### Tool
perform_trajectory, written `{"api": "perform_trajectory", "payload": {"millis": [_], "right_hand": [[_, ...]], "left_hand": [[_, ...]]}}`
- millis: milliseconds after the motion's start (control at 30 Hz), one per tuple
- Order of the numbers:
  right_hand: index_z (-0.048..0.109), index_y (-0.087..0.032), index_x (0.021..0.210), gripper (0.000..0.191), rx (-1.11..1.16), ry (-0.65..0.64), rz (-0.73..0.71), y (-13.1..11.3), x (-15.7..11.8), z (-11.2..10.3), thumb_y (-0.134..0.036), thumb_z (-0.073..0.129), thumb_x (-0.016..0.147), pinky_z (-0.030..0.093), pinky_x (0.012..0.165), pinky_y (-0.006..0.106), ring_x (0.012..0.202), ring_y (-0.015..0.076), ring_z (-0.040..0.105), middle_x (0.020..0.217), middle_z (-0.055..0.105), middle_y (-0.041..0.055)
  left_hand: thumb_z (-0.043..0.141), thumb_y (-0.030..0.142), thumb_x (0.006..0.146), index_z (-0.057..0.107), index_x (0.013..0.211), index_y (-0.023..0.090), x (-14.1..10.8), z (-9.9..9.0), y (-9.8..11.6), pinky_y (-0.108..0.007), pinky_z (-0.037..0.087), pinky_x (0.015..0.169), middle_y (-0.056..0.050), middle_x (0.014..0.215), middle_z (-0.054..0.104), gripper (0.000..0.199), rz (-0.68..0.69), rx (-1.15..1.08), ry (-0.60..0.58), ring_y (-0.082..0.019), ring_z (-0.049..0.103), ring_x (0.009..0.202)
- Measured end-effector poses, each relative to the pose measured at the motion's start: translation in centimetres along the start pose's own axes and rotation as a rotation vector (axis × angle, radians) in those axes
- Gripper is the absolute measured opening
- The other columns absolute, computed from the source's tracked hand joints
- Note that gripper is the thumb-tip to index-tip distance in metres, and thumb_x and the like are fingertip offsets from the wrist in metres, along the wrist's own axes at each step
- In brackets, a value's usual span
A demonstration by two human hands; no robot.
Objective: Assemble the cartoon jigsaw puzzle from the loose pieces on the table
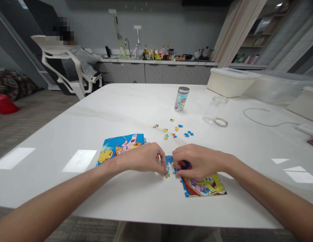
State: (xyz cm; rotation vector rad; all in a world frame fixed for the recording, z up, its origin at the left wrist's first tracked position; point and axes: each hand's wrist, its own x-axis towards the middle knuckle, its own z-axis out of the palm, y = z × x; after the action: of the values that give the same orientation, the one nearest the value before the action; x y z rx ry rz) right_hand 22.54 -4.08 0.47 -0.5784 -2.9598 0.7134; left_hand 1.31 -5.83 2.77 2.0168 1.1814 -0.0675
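A partly joined jigsaw puzzle (205,185) lies on the white table near its front edge. My left hand (156,158) is closed in a pinch at the puzzle's left side, its fingertips on a small yellow-and-blue puzzle piece (166,174). Over the puzzle's upper part rests my right hand (190,161), fingers curled; what is under them is mostly hidden. Several loose pieces (177,128) are scattered beyond both hands. A picture sheet (121,144) with the cartoon scene lies partly behind my left forearm.
Farther back stand a cartoon-printed tin (181,99) and a clear jar (217,106) with a round lid (221,122) beside it. Storage boxes (230,82) and a white cable (267,125) are at the right. A person (82,60) sits on a chair at the back left.
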Motion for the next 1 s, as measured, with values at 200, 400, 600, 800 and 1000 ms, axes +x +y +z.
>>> {"api": "perform_trajectory", "payload": {"millis": [200, 400, 600, 800, 1000], "right_hand": [[0.056, -0.018, 0.075, 0.016, 0.004, 0.007, -0.007, 0.0, 0.0, 0.1, -0.031, 0.059, 0.083, 0.036, 0.061, 0.024, 0.064, 0.0113, 0.048, 0.072, 0.056, -0.0002], [0.055, -0.018, 0.072, 0.016, 0.016, 0.010, 0.003, -0.2, -0.1, -0.6, -0.028, 0.054, 0.084, 0.035, 0.060, 0.025, 0.062, 0.0113, 0.046, 0.071, 0.057, 0.0006], [0.052, -0.018, 0.059, 0.027, -0.073, -0.008, 0.059, -0.1, -0.4, -1.2, -0.028, 0.050, 0.084, 0.031, 0.054, 0.024, 0.052, 0.0096, 0.038, 0.058, 0.052, -0.0011], [0.054, -0.017, 0.054, 0.033, -0.095, -0.038, 0.076, 0.0, -0.2, -0.9, -0.033, 0.054, 0.083, 0.028, 0.051, 0.023, 0.047, 0.0082, 0.036, 0.051, 0.050, -0.0021], [0.056, -0.017, 0.054, 0.035, -0.087, -0.053, 0.086, -0.1, 0.0, -0.5, -0.038, 0.057, 0.082, 0.028, 0.050, 0.023, 0.047, 0.0080, 0.037, 0.051, 0.052, -0.0018]], "left_hand": [[0.061, 0.030, 0.066, 0.070, 0.076, 0.021, 0.0, 0.2, -0.1, -0.022, 0.028, 0.047, 0.005, 0.061, 0.055, 0.016, -0.007, -0.011, 0.029, -0.007, 0.042, 0.049], [0.063, 0.033, 0.066, 0.070, 0.076, 0.023, -0.2, -0.3, 0.1, -0.023, 0.028, 0.048, 0.005, 0.062, 0.052, 0.017, -0.021, 0.038, 0.044, -0.008, 0.043, 0.049], [0.066, 0.035, 0.065, 0.070, 0.075, 0.022, -0.3, -0.5, 0.2, -0.024, 0.026, 0.049, 0.004, 0.062, 0.050, 0.016, -0.020, 0.063, 0.036, -0.008, 0.041, 0.050], [0.069, 0.041, 0.065, 0.070, 0.075, 0.023, -0.2, -0.1, 0.0, -0.024, 0.028, 0.049, 0.005, 0.063, 0.052, 0.021, 0.017, 0.055, 0.016, -0.007, 0.040, 0.049], [0.070, 0.041, 0.065, 0.070, 0.074, 0.022, -0.1, 0.1, -0.1, -0.023, 0.028, 0.049, 0.005, 0.061, 0.050, 0.021, 0.022, 0.064, 0.034, -0.007, 0.040, 0.049]]}}
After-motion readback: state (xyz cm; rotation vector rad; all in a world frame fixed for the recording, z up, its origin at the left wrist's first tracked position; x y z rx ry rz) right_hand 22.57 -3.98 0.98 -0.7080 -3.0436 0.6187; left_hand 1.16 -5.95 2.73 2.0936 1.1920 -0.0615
